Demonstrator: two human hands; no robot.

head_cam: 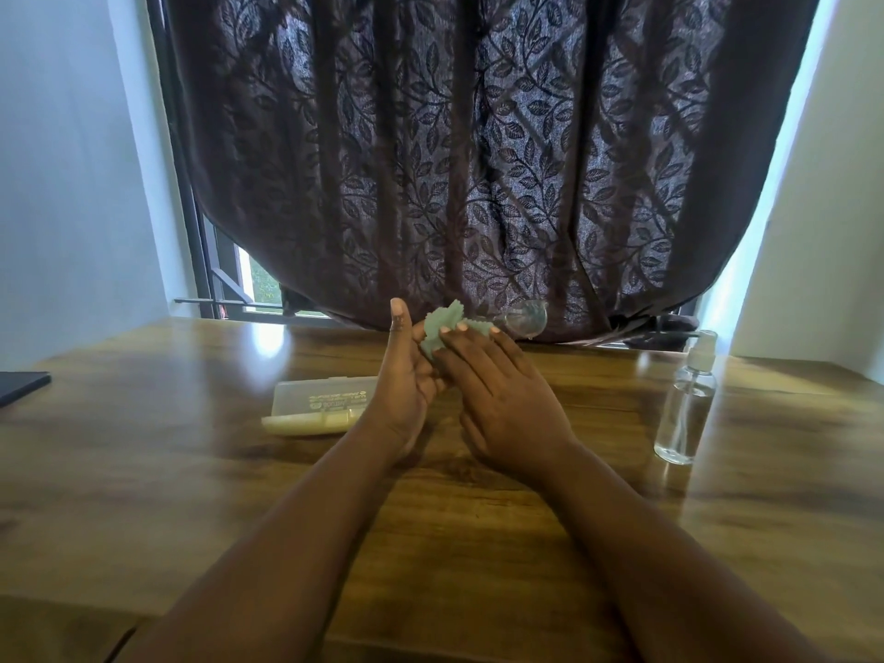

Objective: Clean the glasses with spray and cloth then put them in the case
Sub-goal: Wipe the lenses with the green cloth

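Above the middle of the wooden table (143, 471), both hands meet around a pale green cleaning cloth (442, 323) with zigzag edges. My left hand (404, 380) holds the cloth from the left, thumb pointing up. My right hand (497, 394) lies over the cloth with its fingers fairly straight, fingertips on the fabric. One clear lens of the glasses (526, 318) sticks out to the right of the cloth; the rest of the frame is hidden by cloth and hands. The translucent glasses case (318, 404) lies open on the table, left of my left wrist. A clear spray bottle (686, 399) stands at the right.
A dark patterned curtain (478, 160) hangs over the window behind the table's far edge. A dark flat object (21, 387) lies at the left edge of the table. White walls stand on both sides.
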